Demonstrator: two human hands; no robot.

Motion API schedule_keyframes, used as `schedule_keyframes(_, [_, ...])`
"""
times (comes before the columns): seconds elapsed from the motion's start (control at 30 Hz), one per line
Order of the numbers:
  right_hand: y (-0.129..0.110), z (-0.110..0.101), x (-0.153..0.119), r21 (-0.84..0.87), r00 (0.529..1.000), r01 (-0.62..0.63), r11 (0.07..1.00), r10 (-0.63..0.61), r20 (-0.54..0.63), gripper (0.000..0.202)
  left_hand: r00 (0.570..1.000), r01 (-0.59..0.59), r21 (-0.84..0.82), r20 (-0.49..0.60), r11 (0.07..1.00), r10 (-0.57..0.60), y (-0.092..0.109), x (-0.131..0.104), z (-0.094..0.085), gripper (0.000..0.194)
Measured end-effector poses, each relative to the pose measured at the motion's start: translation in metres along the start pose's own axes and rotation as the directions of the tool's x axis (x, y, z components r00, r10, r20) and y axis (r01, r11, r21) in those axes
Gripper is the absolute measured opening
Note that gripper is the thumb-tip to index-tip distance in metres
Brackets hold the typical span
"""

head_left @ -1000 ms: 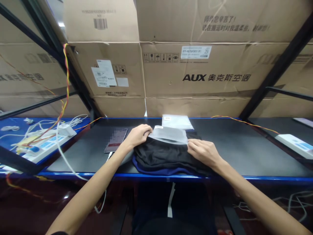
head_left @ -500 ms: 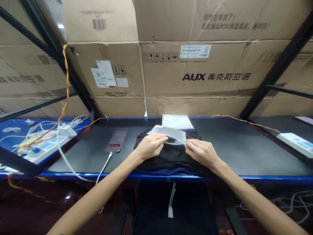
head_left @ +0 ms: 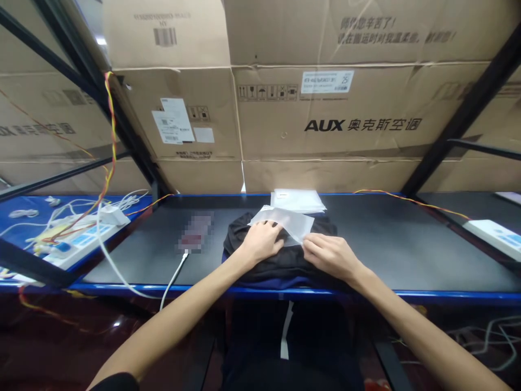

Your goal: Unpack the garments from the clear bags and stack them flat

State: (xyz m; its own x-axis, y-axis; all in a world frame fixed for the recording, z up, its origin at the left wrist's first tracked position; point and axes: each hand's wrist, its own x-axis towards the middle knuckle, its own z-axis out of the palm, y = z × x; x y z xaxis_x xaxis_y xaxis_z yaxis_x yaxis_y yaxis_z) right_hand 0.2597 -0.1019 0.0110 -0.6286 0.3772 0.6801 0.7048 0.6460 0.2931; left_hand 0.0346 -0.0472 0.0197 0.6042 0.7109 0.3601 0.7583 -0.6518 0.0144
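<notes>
A translucent white plastic bag (head_left: 287, 220) lies over a heap of folded black cloth (head_left: 280, 266) in front of me. My right hand (head_left: 328, 252) is closed, pinching the bag's near right corner between thumb and fingers. On the left part of the bag, my left hand (head_left: 262, 241) has its fingers apart, with the tips at the bag's edge; whether they are inside or on top I cannot tell. Navy cloth (head_left: 280, 283) shows beneath the black cloth. Just behind, a stack of flat white plastic packets (head_left: 303, 200) lies at the back of the table.
Left of the cloth lies a blurred-out phone (head_left: 195, 231) with a white cable (head_left: 173, 279). White power strips (head_left: 85, 241) sit at the left and right. Tall cardboard (head_left: 325, 146) walls off the back; black posts (head_left: 459, 108) slant at both sides. A blue edge (head_left: 407, 296) runs along the front.
My left hand has loosened from a pinch and spread its fingers at the bag. The bag's right corner, held by my right hand, has come slightly down and nearer.
</notes>
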Motion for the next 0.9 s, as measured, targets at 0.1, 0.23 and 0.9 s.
schedule_keyframes(0.1, [0.004,0.001,-0.002,0.023,0.999,0.022,0.999,-0.022,0.025,0.016,0.999,0.032,0.044,0.024,0.999,-0.033,0.000,0.001,0.005,0.025])
schedule_keyframes(0.23, [0.015,0.001,-0.008,0.023,0.999,0.012,1.000,-0.012,0.039,0.016,0.997,0.002,-0.045,-0.079,0.999,-0.006,-0.005,-0.010,0.002,0.034])
schedule_keyframes(0.9, [0.013,0.013,0.000,0.090,0.989,0.096,0.991,-0.105,0.105,0.038,0.940,-0.315,-0.699,-0.138,0.642,0.311,-0.043,-0.045,-0.009,0.046])
